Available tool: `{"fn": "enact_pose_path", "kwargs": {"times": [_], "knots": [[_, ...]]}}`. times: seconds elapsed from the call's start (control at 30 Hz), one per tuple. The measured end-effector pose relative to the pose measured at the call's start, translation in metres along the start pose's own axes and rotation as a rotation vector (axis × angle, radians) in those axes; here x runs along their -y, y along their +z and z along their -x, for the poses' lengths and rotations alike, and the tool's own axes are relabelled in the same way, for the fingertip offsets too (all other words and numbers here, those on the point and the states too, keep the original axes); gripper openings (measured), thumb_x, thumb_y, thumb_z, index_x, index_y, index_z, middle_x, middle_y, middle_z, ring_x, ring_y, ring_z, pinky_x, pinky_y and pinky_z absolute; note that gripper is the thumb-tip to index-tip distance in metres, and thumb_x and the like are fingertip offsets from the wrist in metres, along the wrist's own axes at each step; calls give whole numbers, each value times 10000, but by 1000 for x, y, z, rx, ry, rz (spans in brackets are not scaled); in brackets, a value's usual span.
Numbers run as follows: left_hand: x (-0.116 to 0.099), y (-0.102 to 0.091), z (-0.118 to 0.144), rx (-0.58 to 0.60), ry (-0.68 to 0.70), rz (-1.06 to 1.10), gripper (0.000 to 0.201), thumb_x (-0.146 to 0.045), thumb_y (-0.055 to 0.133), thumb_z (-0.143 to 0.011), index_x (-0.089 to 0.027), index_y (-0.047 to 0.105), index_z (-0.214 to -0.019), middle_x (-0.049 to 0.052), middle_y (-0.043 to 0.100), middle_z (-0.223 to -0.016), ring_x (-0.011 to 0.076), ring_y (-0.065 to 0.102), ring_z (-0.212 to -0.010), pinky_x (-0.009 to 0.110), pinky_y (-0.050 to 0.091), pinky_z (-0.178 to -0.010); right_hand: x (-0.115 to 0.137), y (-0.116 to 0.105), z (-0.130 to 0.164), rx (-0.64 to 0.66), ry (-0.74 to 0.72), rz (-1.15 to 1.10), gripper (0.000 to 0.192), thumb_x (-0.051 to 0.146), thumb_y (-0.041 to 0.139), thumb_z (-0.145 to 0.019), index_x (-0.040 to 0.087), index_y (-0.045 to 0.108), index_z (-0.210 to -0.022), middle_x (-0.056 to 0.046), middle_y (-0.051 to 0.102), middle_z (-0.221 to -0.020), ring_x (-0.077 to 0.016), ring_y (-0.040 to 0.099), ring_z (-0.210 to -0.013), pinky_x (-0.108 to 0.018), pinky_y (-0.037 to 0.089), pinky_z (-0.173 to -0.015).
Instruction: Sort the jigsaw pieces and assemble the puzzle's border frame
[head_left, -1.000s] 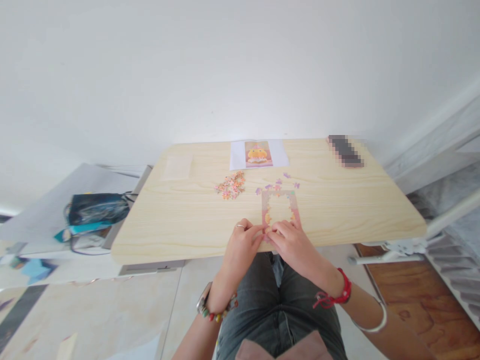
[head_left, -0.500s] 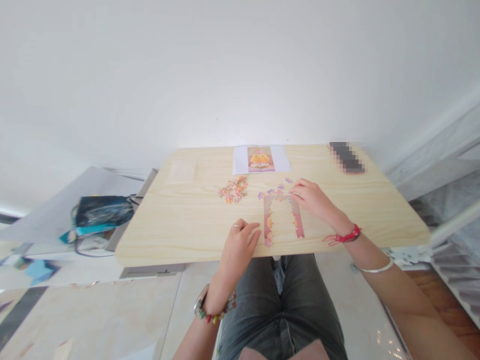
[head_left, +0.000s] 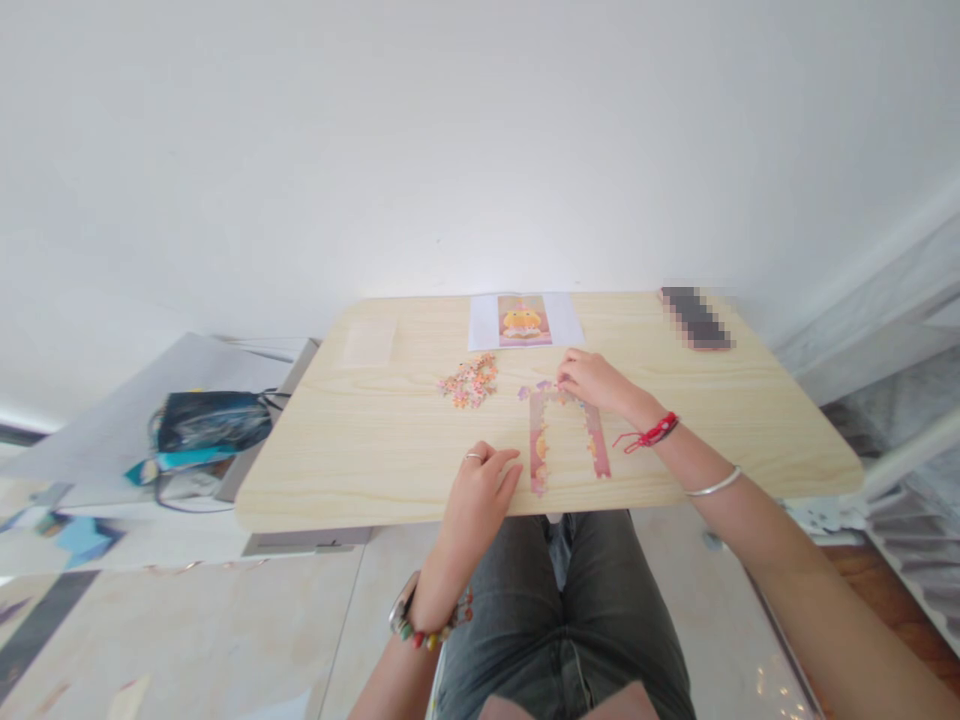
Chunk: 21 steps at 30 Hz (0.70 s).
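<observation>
A partly joined jigsaw border (head_left: 538,440) lies near the table's front edge, with a top row and two sides around bare wood. My left hand (head_left: 480,490) rests just left of it, fingers loosely curved and apart, holding nothing. Above the border's top row, my right hand (head_left: 596,382) pinches with its fingertips at a small jigsaw piece, mostly hidden by the fingers. Several loose purplish pieces (head_left: 524,393) lie beside those fingertips. A heap of mixed jigsaw pieces (head_left: 470,382) sits farther left.
A sheet with a printed picture (head_left: 524,320) lies at the table's back edge against the wall. A phone-like dark object (head_left: 696,318), blurred out, is at the back right. A translucent tray (head_left: 370,341) stands at the back left. Left of the table is a dark bag (head_left: 214,425).
My right hand has moved left along the border's top, from its right corner to the loose pieces, and its fingers now pinch there. My left hand has stayed in place.
</observation>
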<state>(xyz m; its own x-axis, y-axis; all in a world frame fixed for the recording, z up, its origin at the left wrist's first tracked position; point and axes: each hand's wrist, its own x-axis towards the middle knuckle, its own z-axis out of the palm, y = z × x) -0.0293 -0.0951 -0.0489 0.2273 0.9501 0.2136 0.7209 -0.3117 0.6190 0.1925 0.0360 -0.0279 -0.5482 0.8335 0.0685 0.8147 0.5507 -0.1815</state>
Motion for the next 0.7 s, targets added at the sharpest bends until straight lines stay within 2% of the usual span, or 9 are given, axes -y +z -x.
{"fn": "enact_pose_path", "kwargs": {"times": [0.2,0.33,0.47,0.7], "knots": [[0,2,0,-10,4,11,233,-230,478,-836,-167,652,-977,42,508,-778,162,534,-714,318,463,-725,0,-9,2,28,5,160,169,187,525,-843,133,667,-769,-83,578,-863,-171,529,-817,-276,340,-709],[1,1,-1,-2,4,1,233,-223,480,-831,-164,654,-974,45,508,-776,168,539,-716,322,463,-724,-7,-13,3,22,-118,73,149,167,527,-838,157,670,-876,-70,575,-905,-153,530,-821,-250,344,-699],[1,1,-3,24,-10,-18,238,-227,477,-834,-158,652,-979,47,507,-778,172,541,-716,326,465,-724,-15,-14,-1,62,-170,24,135,166,544,-826,160,674,-863,-58,579,-896,-132,536,-765,-232,351,-670],[1,3,-3,41,-16,-15,244,-227,469,-841,-144,649,-983,60,516,-802,179,547,-735,338,466,-738,-22,-12,-9,125,-286,199,131,166,524,-851,113,644,-865,-87,592,-897,-145,537,-753,-261,347,-675]]}}
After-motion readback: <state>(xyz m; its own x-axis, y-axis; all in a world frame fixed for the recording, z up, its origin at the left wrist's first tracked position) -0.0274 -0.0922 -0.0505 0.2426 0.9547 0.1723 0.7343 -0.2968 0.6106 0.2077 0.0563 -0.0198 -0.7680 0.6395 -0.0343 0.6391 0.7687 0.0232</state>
